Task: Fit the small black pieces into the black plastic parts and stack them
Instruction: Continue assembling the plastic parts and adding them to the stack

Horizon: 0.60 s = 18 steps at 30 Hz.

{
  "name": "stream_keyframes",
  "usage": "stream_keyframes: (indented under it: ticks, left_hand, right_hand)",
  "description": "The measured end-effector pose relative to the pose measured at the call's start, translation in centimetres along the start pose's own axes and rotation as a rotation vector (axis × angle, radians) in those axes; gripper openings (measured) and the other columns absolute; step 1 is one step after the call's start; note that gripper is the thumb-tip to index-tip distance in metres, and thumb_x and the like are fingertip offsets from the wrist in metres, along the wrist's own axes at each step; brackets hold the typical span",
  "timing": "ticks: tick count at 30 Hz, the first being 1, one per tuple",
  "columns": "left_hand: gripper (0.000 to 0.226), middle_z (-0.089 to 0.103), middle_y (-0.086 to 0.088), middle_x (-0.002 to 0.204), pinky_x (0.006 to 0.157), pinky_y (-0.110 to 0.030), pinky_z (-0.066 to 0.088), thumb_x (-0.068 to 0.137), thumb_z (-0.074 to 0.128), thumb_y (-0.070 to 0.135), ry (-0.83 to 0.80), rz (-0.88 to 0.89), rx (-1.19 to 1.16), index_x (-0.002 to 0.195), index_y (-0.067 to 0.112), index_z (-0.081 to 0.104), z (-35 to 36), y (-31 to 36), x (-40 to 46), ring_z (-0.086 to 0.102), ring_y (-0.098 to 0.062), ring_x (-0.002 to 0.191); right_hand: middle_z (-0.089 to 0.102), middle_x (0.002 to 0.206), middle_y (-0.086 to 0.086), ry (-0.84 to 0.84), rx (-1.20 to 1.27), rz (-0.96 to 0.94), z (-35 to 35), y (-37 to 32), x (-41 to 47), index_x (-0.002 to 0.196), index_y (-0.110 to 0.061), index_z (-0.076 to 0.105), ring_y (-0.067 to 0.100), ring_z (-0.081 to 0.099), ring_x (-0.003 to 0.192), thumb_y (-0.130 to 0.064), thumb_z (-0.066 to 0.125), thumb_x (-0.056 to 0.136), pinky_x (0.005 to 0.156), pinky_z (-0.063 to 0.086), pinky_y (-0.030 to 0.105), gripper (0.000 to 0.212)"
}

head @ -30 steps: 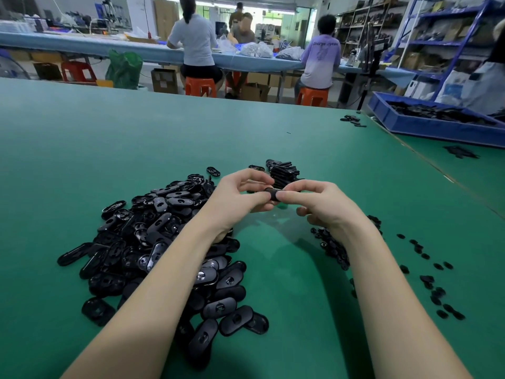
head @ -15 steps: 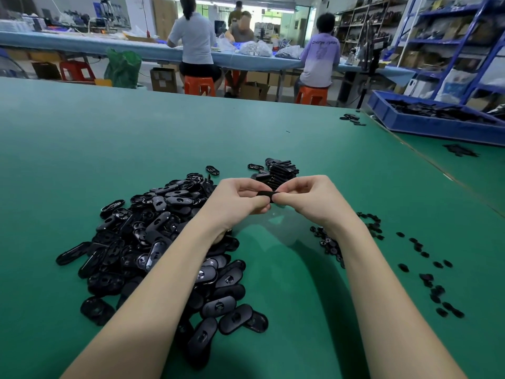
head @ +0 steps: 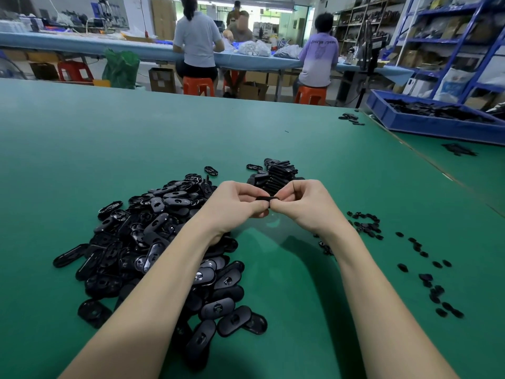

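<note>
Black plastic part [head: 267, 198] sits dead centre of the frame, pinched between both hands just above the green tabletop [head: 82, 165]. Its long axis runs left-right across the picture, seen nearly edge-on, so each hand has one end. Left hand [head: 235, 203] has its fingers [head: 258, 205] clamped on the left end, right hand [head: 303, 203] is clamped on the right end, thumbs nearly touching under the middle. I guess the small black piece is being pressed in right there, but it's hidden behind the fingertips so I can't say for sure if it's seated.

The stack of finished parts [head: 277, 175] is just behind the hands, slightly upper right of the held part, so the right hand looks a touch nearer for dropping it on. The stack leans a bit, so I'd set it down gently.

Loose pile of unfitted parts [head: 153, 242] sprawls at centre left, under the left forearm. Small black pieces [head: 426, 272] are scattered at lower right, with a tighter clump beside the right wrist.

Blue bin [head: 426, 124] at upper right holds more dark parts, well apart from the work.
</note>
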<state>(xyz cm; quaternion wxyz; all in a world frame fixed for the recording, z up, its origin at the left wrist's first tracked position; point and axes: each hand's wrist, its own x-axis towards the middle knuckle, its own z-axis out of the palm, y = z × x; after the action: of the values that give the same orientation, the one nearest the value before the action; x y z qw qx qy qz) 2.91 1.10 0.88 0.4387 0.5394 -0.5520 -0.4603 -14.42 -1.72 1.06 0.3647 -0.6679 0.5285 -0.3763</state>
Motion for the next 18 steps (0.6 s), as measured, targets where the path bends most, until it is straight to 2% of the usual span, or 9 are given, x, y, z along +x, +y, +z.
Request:
stream_keyframes:
  ticks: [3, 6, 8, 11, 15, 18]
  left_hand:
    - [0.011, 0.077, -0.009, 0.08, 0.096, -0.037, 0.055, 0.086, 0.075, 0.007, 0.028, 0.008, 0.039, 0.089, 0.018, 0.073, -0.01, -0.2, 0.08, 0.071, -0.016, 0.075]
    - [0.012, 0.077, -0.005, 0.078, 0.084, -0.028, 0.057, 0.086, 0.076, 0.008, 0.076, 0.038, 0.024, 0.089, 0.019, 0.072, 0.23, -0.43, 0.08, 0.072, -0.012, 0.071]
    - [0.013, 0.078, -0.005, 0.079, 0.082, -0.025, 0.056, 0.087, 0.074, 0.006, 0.102, 0.047, -0.019, 0.091, 0.018, 0.072, 0.36, -0.58, 0.12, 0.073, -0.012, 0.071]
    - [0.014, 0.078, -0.006, 0.08, 0.088, -0.029, 0.056, 0.087, 0.073, 0.006, 0.122, 0.008, -0.071, 0.098, 0.014, 0.07, 0.25, -0.89, 0.25, 0.072, -0.012, 0.071]
    - [0.015, 0.078, -0.006, 0.08, 0.092, -0.034, 0.057, 0.089, 0.072, 0.01, 0.137, 0.0, -0.121, 0.103, 0.013, 0.068, 0.14, -0.78, 0.54, 0.072, -0.013, 0.072]
    - [0.011, 0.078, -0.004, 0.08, 0.093, -0.04, 0.058, 0.091, 0.072, 0.018, 0.21, 0.032, -0.131, 0.1, 0.017, 0.068, -0.24, -0.59, 0.93, 0.074, -0.018, 0.077]
  right_hand:
    - [0.056, 0.052, -0.014, 0.011, 0.004, -0.012, 0.46, 0.0, -0.01, 0.072, -0.018, 0.067, 0.003, 0.045, 0.048, -0.018, 0.081, 0.075, 0.049, 0.037, 0.013, 0.014]
    - [0.058, 0.054, -0.014, 0.034, 0.009, -0.033, 0.6, 0.01, 0.03, 0.072, -0.02, 0.066, 0.003, 0.046, 0.049, -0.022, 0.083, 0.074, 0.051, 0.038, 0.015, 0.016]
    - [0.064, 0.062, -0.013, 0.037, 0.003, -0.07, 0.27, 0.08, -0.06, 0.078, -0.022, 0.068, 0.002, 0.049, 0.051, -0.021, 0.082, 0.079, 0.053, 0.04, 0.018, 0.014]
    - [0.067, 0.075, -0.012, -0.019, -0.086, -0.172, -0.12, 0.19, -0.35, 0.091, -0.032, 0.069, 0.007, 0.047, 0.051, -0.022, 0.082, 0.08, 0.053, 0.043, 0.022, 0.02]
    - [0.07, 0.079, -0.018, 0.076, -0.245, -0.254, 0.26, 0.19, -0.15, 0.09, -0.038, 0.069, 0.005, 0.049, 0.054, -0.026, 0.079, 0.079, 0.062, 0.048, 0.028, 0.02]
    - [0.07, 0.08, -0.026, 0.158, -0.208, -0.225, 0.01, 0.45, 0.09, 0.089, -0.039, 0.073, -0.005, 0.056, 0.057, -0.028, 0.081, 0.08, 0.06, 0.043, 0.017, 0.016]
